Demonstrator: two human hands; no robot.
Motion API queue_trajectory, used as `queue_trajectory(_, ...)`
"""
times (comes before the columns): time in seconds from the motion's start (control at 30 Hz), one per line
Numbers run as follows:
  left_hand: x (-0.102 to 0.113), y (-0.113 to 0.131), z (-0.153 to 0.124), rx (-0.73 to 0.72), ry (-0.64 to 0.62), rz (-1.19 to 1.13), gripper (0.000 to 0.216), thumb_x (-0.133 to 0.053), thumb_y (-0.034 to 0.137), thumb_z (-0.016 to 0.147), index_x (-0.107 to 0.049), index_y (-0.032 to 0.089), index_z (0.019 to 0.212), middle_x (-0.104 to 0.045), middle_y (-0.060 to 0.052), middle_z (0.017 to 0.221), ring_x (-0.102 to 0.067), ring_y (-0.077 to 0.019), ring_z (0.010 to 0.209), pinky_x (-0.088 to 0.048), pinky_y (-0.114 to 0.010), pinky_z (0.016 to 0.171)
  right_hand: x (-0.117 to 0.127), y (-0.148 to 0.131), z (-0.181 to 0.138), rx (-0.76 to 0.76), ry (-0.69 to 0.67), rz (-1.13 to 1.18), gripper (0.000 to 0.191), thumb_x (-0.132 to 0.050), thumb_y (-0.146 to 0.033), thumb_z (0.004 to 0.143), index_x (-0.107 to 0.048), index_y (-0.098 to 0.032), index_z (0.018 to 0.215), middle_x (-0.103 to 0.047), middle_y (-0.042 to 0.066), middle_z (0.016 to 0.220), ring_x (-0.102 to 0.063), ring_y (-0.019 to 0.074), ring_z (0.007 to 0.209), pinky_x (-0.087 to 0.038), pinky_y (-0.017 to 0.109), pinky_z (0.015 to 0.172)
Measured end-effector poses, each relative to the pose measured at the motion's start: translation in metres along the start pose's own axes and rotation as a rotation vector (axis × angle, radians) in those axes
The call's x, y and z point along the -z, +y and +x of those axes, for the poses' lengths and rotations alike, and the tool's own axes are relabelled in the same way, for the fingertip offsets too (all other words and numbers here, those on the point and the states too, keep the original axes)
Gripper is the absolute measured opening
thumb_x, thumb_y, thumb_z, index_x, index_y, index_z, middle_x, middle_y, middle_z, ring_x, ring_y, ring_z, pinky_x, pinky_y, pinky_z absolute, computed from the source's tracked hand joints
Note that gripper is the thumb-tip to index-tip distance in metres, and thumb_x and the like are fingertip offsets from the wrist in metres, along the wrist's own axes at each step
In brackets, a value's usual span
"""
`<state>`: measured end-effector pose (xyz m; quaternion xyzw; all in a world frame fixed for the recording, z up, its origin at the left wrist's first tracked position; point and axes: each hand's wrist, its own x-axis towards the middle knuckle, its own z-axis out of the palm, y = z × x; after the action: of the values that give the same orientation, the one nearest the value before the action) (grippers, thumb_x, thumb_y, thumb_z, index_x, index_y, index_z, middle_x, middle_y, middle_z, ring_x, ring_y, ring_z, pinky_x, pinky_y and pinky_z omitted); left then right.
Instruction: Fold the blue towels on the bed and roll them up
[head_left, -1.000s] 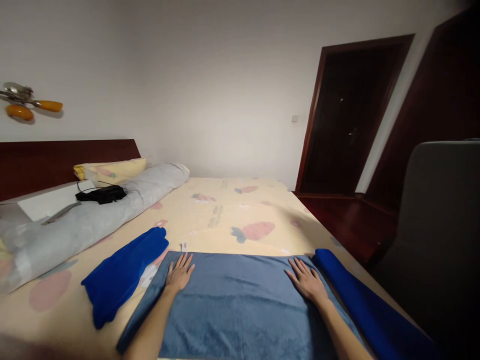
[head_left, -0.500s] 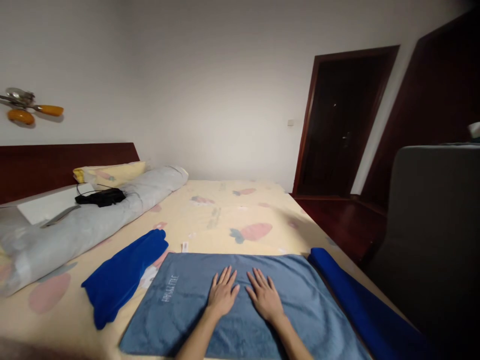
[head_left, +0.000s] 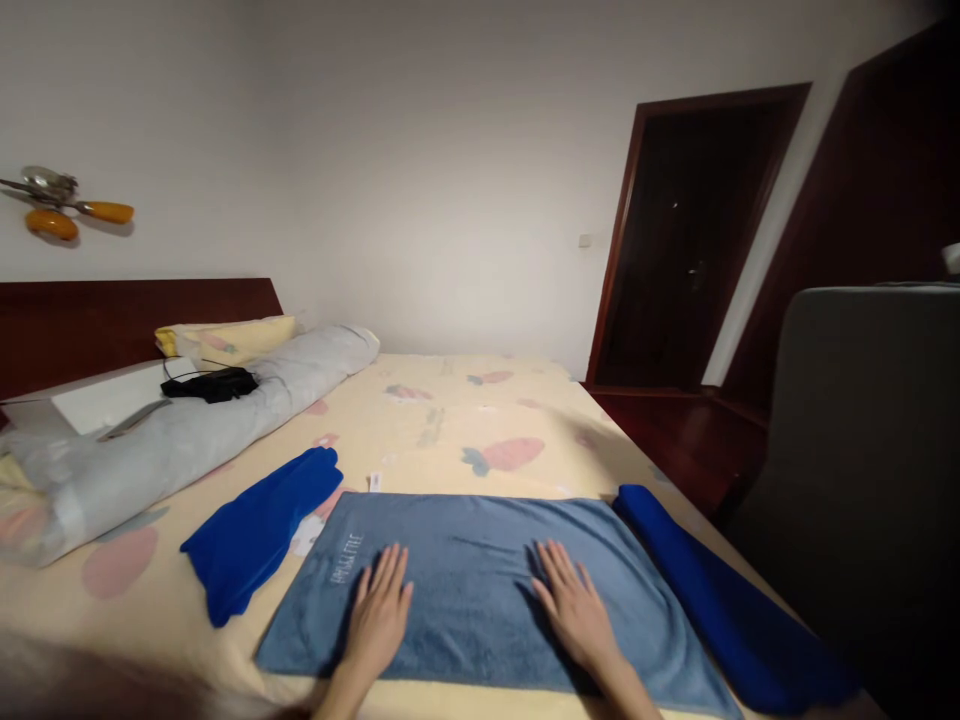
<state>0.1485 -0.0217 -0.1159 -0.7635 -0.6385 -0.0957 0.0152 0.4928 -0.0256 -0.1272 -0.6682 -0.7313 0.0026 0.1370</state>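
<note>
A blue-grey towel (head_left: 465, 580) with pale lettering near its left edge lies spread out on the bed. On its left part rests my left hand (head_left: 379, 605), open, palm down, fingers pointing away from me. My right hand (head_left: 574, 605) lies open on the right part, also palm down, with small creases in the cloth beside it. Neither hand grips anything. A crumpled bright blue cloth (head_left: 262, 530) is left of the towel. Along the towel's right side runs a folded or rolled blue cloth (head_left: 720, 600).
The bed (head_left: 427, 440) has a cream sheet with a carrot-like print. A rolled grey quilt (head_left: 202, 455) lies by the headboard (head_left: 135, 305), with a black item (head_left: 214, 385) on top. A dark chair back (head_left: 870, 420) stands at the right, near a door (head_left: 690, 250).
My hands have slid apart across the towel, the left one to the left and towards me, the right one to the right. Creases now show near the right hand.
</note>
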Motion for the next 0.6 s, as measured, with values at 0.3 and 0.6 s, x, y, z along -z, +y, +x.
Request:
queue_trajectory(0.3,-0.020,-0.018,-0.031,0.059,-0.098,-0.020,0.061,-0.022,0.051,0.097,-0.023,0.026,0.153,-0.017,0.000,0.157,-0.018,-0.0213,0.146,-0.019,-0.048,0.118,-0.010,0.017,-0.048,-0.051,-0.017,0.031,0.070,-0.026,-0.068,0.091,-0.034,-0.028,0.148,-0.023,0.001,0.154,-0.021,0.0265,0.144,-0.021,0.053,0.116)
queue_trajectory(0.6,-0.029,-0.146,-0.079,0.324,-0.109,0.350,0.060,-0.034,0.040,0.087,-0.043,0.029,0.145,-0.023,0.004,0.155,-0.025,-0.0201,0.144,-0.019,-0.044,0.116,-0.010,0.138,-0.093,-0.137,0.282,0.020,0.062,-0.033,-0.061,0.085,-0.063,-0.027,0.126,-0.049,0.008,0.142,-0.033,0.0356,0.139,-0.037,0.057,0.106)
